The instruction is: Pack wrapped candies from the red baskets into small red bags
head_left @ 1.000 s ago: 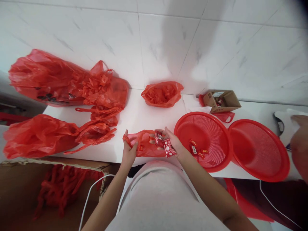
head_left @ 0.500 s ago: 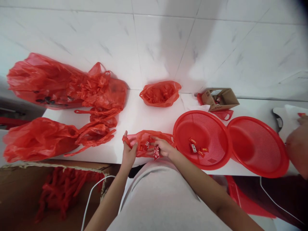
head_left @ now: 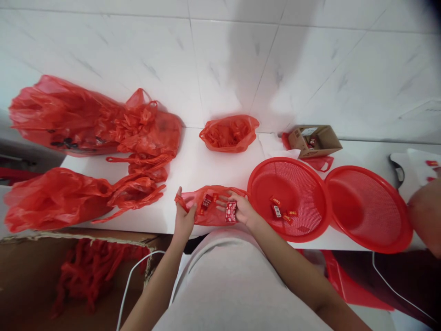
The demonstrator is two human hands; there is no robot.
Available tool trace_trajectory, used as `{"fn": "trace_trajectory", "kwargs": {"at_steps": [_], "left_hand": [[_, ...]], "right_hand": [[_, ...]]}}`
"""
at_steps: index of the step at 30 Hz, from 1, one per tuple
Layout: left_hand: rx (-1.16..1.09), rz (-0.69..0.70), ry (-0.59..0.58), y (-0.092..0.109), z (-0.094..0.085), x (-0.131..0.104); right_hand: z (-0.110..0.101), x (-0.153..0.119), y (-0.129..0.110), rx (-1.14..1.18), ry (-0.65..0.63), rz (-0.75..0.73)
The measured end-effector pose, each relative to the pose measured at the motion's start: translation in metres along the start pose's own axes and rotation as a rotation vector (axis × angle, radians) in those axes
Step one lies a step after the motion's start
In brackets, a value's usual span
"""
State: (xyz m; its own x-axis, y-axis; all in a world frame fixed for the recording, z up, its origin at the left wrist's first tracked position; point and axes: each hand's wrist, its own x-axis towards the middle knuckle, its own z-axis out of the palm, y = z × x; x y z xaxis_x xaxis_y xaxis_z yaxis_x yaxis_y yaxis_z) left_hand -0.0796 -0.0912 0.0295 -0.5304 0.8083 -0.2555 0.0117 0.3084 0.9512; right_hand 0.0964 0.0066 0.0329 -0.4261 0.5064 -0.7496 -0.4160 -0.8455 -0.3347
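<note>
My left hand (head_left: 185, 219) grips the edge of a red plastic bag (head_left: 220, 189) by its handle, thumb and fingers around the film. Inside the bag's mouth lies a dark red packet (head_left: 206, 202) with pale print, beside my left thumb. My right hand (head_left: 244, 209) is turned palm up over the bag, fingers pointing left. Across its fingers rests a small red packet with white spots (head_left: 230, 212). To the right stands a red mesh basket (head_left: 257, 197) with several small wrapped packets (head_left: 277, 211) at its bottom.
A second red basket (head_left: 370, 209) leans against the first. Behind are a red bag (head_left: 229, 134) and a cardboard box (head_left: 319, 142). Filled red bags (head_left: 62, 115) crowd the left. Below sits a carton (head_left: 31, 266) of red bags. Another person's arm (head_left: 429, 211) is at far right.
My right hand has opened out and turned palm up, and the spotted packet now lies flatter on its fingers. The dark red packet in the bag shows more fully. My left hand has barely moved.
</note>
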Motion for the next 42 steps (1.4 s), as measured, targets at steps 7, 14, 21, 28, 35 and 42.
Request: {"fn": "trace_trajectory", "kwargs": {"at_steps": [7,14,21,28,35,42], "left_hand": [[0.002,-0.012,0.006,0.003,-0.001,-0.001],[0.000,0.014,0.012,0.003,0.001,-0.001],[-0.002,0.001,0.000,0.006,0.002,-0.001],[0.005,0.009,-0.013,0.003,0.001,0.002],[-0.003,0.013,-0.049,0.001,0.003,0.004],[0.020,0.037,-0.041,0.003,0.008,0.005]], "right_hand": [[0.002,-0.002,-0.006,-0.034,-0.010,-0.021],[0.003,0.010,0.003,-0.072,0.144,-0.177],[-0.018,-0.017,-0.035,-0.296,-0.052,-0.280],[-0.154,-0.030,-0.116,-1.099,0.720,-0.632],[-0.224,-0.027,-0.083,-1.622,0.766,-0.187],[-0.214,-0.008,-0.065,-1.639,0.761,-0.362]]}}
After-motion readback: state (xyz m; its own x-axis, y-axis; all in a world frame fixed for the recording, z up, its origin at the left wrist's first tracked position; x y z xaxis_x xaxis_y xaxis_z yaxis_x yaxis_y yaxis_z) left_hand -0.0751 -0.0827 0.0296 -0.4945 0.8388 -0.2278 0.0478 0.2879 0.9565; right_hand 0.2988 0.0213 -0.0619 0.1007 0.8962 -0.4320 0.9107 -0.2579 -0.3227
